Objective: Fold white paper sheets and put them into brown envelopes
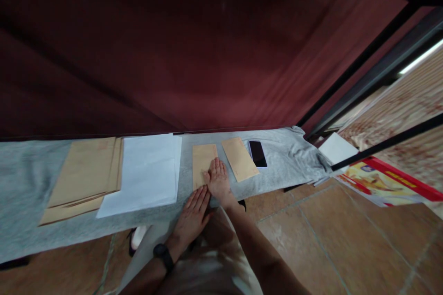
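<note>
A small brown envelope [202,159] lies on the grey cloth in front of me. My right hand [218,179] rests flat on its right side, fingers stretched out and pointing away from me. My left hand [194,212], below a dark wristwatch [163,258], lies flat at the envelope's near edge, its fingertips close to my right hand. Just to the right is a second brown envelope [240,159], set at a slant and apart from my hands. Neither hand is closed around anything.
Left of my hands are white paper sheets [145,175] and a stack of larger brown envelopes [86,170]. A dark-screened phone [258,154] lies to the right on the grey cloth [287,161]. A red and yellow box [384,182] and black bars stand at the far right.
</note>
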Demonstrator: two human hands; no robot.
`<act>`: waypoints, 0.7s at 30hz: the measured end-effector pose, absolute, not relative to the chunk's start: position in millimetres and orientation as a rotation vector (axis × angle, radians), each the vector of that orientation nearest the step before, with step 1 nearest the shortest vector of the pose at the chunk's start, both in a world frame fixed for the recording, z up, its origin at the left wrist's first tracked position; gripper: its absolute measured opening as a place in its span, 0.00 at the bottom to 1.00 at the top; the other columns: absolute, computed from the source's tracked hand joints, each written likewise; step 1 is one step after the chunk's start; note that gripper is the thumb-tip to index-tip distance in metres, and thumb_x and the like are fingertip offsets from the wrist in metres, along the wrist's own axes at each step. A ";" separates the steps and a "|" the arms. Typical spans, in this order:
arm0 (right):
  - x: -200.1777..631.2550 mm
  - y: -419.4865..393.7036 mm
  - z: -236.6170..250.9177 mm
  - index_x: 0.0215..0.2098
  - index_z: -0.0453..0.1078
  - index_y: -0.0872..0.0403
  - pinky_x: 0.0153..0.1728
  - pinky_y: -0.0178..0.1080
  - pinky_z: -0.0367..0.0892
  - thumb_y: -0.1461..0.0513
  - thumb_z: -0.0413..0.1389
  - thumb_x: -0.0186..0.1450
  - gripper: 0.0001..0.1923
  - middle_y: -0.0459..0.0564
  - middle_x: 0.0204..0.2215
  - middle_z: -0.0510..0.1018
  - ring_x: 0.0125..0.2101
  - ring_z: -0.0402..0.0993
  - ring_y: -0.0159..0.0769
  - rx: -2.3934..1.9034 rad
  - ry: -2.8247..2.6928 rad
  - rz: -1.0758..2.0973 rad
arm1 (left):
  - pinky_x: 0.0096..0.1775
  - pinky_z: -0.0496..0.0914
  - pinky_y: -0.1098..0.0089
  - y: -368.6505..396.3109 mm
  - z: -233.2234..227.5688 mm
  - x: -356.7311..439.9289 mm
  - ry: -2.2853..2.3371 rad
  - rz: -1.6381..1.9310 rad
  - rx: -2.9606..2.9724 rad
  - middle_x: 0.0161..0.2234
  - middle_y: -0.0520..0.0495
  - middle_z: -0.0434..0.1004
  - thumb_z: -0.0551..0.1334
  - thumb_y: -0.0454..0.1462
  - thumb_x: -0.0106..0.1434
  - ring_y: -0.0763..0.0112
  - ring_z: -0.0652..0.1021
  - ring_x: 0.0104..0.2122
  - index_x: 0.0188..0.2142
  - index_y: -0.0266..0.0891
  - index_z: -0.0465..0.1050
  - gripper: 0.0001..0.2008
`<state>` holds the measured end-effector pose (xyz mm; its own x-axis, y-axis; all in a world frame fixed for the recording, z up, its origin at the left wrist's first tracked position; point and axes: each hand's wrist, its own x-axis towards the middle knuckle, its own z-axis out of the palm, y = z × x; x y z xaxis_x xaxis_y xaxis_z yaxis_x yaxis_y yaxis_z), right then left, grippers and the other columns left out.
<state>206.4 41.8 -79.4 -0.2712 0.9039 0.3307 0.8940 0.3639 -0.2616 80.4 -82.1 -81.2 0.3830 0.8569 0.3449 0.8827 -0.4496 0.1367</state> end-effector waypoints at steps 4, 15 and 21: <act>218.8 23.6 -76.5 0.71 0.54 0.67 0.68 0.52 0.53 0.54 0.44 0.77 0.31 0.67 0.70 0.57 0.70 0.53 0.49 -1.529 -2.248 0.070 | 0.66 0.60 0.51 -81.4 -79.1 80.5 -1.605 -0.567 -2.561 0.70 0.36 0.58 0.54 0.44 0.71 0.53 0.62 0.69 0.71 0.34 0.53 0.33; 242.6 -9.9 -73.4 0.71 0.56 0.59 0.69 0.54 0.46 0.58 0.45 0.76 0.27 0.59 0.69 0.62 0.69 0.56 0.47 -1.577 -2.236 0.092 | 0.67 0.59 0.54 -87.7 -73.6 81.5 -1.628 -0.525 -2.467 0.68 0.33 0.61 0.52 0.45 0.73 0.54 0.62 0.68 0.68 0.28 0.59 0.30; 254.6 -23.2 -71.6 0.70 0.58 0.60 0.67 0.55 0.49 0.61 0.42 0.76 0.26 0.61 0.67 0.64 0.68 0.57 0.49 -1.651 -2.120 0.059 | 0.67 0.60 0.54 -95.3 -70.9 72.7 -1.664 -0.497 -2.444 0.67 0.34 0.63 0.50 0.46 0.74 0.54 0.63 0.68 0.66 0.28 0.62 0.29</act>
<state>254.6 -23.2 -71.6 -0.1824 0.9296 0.3201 0.9102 0.2828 -0.3025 72.7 -95.3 -70.9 0.3322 0.8765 0.3485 0.9240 -0.3767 0.0667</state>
